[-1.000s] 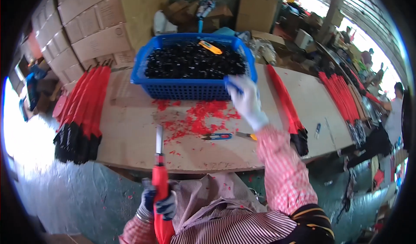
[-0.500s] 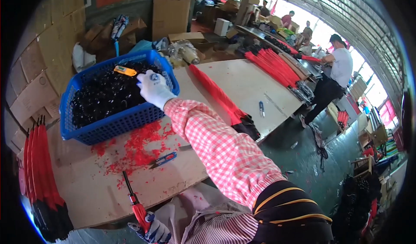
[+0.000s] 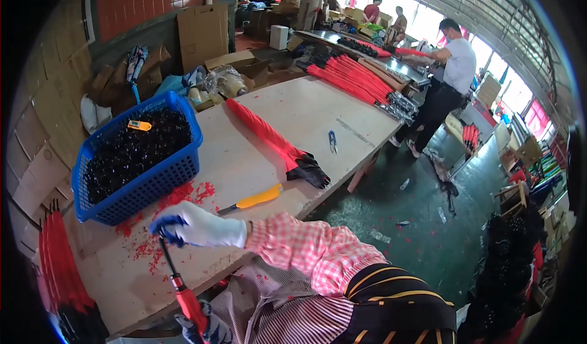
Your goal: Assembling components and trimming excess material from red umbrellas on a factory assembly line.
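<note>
Hands [image 3: 195, 226] on umbrella [image 3: 181, 292] beside table edge [image 3: 342, 182]

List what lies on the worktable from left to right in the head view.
Bundle of red umbrellas → blue basket of black parts → yellow-handled knife → red folded umbrellas → small blue snips.

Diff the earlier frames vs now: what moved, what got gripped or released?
The right hand came back from the blue basket to the tip of the umbrella shaft and now pinches it. The left hand kept its grip on the red umbrella. Basket, yellow-handled knife and red scraps stayed put.
</note>
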Motion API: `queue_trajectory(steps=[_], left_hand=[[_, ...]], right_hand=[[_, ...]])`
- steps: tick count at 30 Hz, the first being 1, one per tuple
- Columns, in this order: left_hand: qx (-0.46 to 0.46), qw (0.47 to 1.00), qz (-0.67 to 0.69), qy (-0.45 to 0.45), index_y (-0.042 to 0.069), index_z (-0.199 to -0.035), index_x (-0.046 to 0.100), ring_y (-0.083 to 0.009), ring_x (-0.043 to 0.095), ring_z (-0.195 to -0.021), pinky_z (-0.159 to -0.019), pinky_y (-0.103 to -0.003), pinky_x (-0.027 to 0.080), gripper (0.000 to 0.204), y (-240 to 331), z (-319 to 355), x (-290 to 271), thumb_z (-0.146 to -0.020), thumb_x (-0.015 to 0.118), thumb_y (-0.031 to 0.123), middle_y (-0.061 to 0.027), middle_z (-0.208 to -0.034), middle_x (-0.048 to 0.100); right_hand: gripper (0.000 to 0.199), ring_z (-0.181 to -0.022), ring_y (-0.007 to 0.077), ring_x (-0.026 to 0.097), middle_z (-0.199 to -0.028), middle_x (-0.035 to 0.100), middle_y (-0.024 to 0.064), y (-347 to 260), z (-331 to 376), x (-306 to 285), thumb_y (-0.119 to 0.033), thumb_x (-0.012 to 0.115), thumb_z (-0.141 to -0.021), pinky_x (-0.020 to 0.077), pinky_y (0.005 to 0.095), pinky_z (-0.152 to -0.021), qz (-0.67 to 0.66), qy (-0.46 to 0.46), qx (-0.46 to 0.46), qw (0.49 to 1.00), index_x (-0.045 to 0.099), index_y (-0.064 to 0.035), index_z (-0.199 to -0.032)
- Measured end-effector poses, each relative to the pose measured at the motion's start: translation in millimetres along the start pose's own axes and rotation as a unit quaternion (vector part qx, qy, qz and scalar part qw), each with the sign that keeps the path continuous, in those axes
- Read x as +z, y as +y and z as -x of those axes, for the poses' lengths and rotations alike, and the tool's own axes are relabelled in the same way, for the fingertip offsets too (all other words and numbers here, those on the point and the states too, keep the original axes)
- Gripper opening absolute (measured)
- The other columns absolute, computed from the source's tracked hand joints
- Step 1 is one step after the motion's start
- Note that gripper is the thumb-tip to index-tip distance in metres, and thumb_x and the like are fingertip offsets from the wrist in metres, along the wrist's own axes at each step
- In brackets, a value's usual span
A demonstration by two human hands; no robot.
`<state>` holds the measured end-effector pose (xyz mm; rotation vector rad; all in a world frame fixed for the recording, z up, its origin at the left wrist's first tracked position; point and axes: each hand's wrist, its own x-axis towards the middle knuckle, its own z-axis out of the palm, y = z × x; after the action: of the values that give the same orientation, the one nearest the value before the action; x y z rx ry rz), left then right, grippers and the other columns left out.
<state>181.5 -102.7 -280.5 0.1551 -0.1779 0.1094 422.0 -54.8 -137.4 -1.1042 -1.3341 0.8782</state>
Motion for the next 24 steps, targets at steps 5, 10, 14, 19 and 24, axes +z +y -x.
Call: queue_trajectory(steps=[5,10,14,19,24], left_hand=[[-0.009,0.995,-0.083,0.055,0.006,-0.129,0.051,-0.0147,0.050,-0.040,-0.042,-0.035,0.046,0.071,-62,1,59,-0.102,0.051,0.071,0.0022,-0.058,0.051],[0.030,0.981,-0.162,0.105,0.006,-0.126,0.051,-0.0144,0.050,-0.040,-0.041,-0.034,0.045,0.069,-124,22,127,-0.102,0.051,0.071,0.0023,-0.057,0.050],[0.021,0.981,-0.163,0.106,0.007,-0.122,0.050,-0.0153,0.049,-0.041,-0.043,-0.035,0.044,0.068,-164,23,153,-0.100,0.054,0.071,0.0016,-0.058,0.049],[0.006,0.990,-0.133,0.043,0.005,-0.124,0.048,-0.0178,0.049,-0.046,-0.049,-0.038,0.044,0.070,-216,49,181,-0.098,0.060,0.069,-0.0007,-0.061,0.049],[0.020,0.985,-0.169,0.037,0.005,-0.125,0.049,-0.0174,0.049,-0.046,-0.050,-0.037,0.044,0.069,-267,92,223,-0.099,0.060,0.067,-0.0018,-0.063,0.049]], right_hand=[[0.023,-0.075,0.0088,0.061,-0.090,0.070,0.0027,-8,89,-40,-0.001,0.057,-0.104,0.0522,0.0282,-0.067,-0.007,0.104,-0.086,0.991,0.074,-0.0014,-0.120],[0.028,-0.075,0.0097,0.061,-0.099,0.073,0.0038,-51,155,-36,-0.019,0.055,-0.111,0.0508,0.0269,-0.066,-0.161,0.065,0.022,0.985,0.073,0.0001,-0.122],[0.039,-0.074,0.0104,0.062,-0.102,0.074,0.0050,-79,197,-38,-0.030,0.054,-0.113,0.0500,0.0264,-0.064,-0.324,0.070,0.042,0.942,0.072,0.0008,-0.127],[0.043,-0.075,0.0098,0.062,-0.104,0.074,0.0054,-132,256,-13,-0.034,0.056,-0.112,0.0499,0.0262,-0.064,-0.307,0.026,-0.007,0.951,0.069,0.0012,-0.132],[0.044,-0.077,0.0094,0.062,-0.106,0.074,0.0059,-189,293,19,-0.035,0.058,-0.111,0.0502,0.0264,-0.064,-0.282,-0.025,-0.023,0.959,0.069,0.0019,-0.132]])
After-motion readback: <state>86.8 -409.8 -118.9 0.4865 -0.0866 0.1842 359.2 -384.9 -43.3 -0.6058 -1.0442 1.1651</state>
